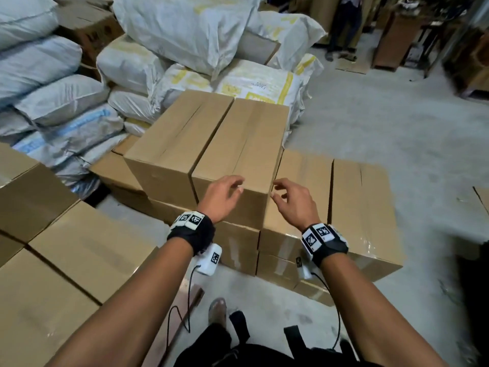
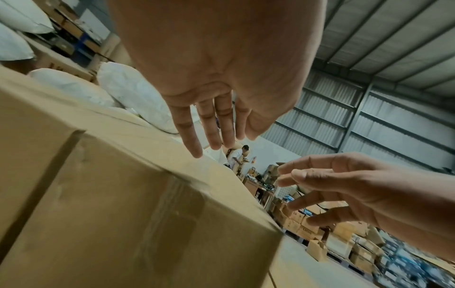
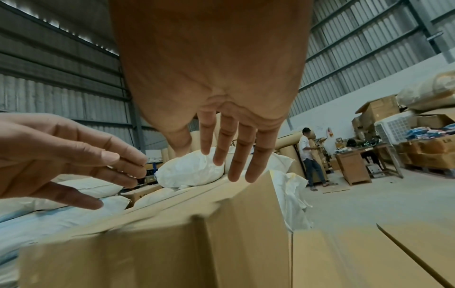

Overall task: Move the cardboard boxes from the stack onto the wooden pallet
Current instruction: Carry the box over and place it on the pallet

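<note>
1. Sealed cardboard boxes [image 1: 238,144] fill the frame's centre, contents unseen
2. Left hand [image 1: 221,198] and right hand [image 1: 292,201] hover empty, fingers spread, over the near top box
3. Only wrist views show a distant person [image 3: 310,155]

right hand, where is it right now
In the head view the right hand hovers open at the near right corner of the top right box, just right of the left hand, above the lower boxes.
</note>
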A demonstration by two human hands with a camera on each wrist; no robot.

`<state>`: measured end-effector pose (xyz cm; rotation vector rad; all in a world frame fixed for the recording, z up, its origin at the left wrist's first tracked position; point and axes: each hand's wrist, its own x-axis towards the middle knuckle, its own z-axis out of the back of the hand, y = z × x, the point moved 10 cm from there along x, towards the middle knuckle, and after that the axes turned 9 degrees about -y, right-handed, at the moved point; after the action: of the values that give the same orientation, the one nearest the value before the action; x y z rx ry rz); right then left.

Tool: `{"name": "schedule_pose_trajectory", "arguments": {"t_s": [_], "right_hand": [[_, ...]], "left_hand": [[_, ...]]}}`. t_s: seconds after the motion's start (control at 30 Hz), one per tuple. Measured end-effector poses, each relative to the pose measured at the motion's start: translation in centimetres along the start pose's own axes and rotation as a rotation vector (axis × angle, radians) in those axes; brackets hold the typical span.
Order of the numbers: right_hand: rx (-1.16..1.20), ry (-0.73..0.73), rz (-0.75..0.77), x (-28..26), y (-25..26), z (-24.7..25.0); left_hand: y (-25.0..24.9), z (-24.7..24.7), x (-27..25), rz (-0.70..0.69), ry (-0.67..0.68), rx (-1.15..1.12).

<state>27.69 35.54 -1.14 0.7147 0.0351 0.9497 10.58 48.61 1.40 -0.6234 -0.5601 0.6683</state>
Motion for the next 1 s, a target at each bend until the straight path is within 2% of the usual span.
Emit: {"name": "schedule_pose_trajectory", "arguments": {"t_s": [0.17, 0.27, 0.43, 0.6, 0.8, 0.9, 1.0], "right_hand": [[-0.046, -0.015, 0.005, 9.2, 1.9, -2.6], [-0.077, -0.011, -0.039, 13.9, 1.8, -5.3], [-0.237, 0.089, -0.143, 18.5, 0.3, -9.9], [-0.311, 0.238, -0.181, 20.1, -1.7, -12.9], [-0.283, 0.493, -0.156, 21.9, -4.0, -14.0], [-0.287, 0.513, -0.108, 23.3, -5.0, -13.8], [-0.266, 0.441, -0.076, 24.8, -6.1, -13.6]], "left_hand": [[2.9, 1.5, 9.8, -0.109, 0.043, 0.101], [6.3, 1.3, 15.0, -0.112, 0.116, 0.173], [10.8, -0.5, 21.4, -0.166, 0.227, 0.270], [14.3, -3.2, 24.4, -0.176, 0.316, 0.295], [15.5, -5.7, 27.3, -0.184, 0.372, 0.277], [15.9, -6.9, 28.7, -0.199, 0.422, 0.304], [15.8, -7.7, 30.0, -0.209, 0.441, 0.316]]}}
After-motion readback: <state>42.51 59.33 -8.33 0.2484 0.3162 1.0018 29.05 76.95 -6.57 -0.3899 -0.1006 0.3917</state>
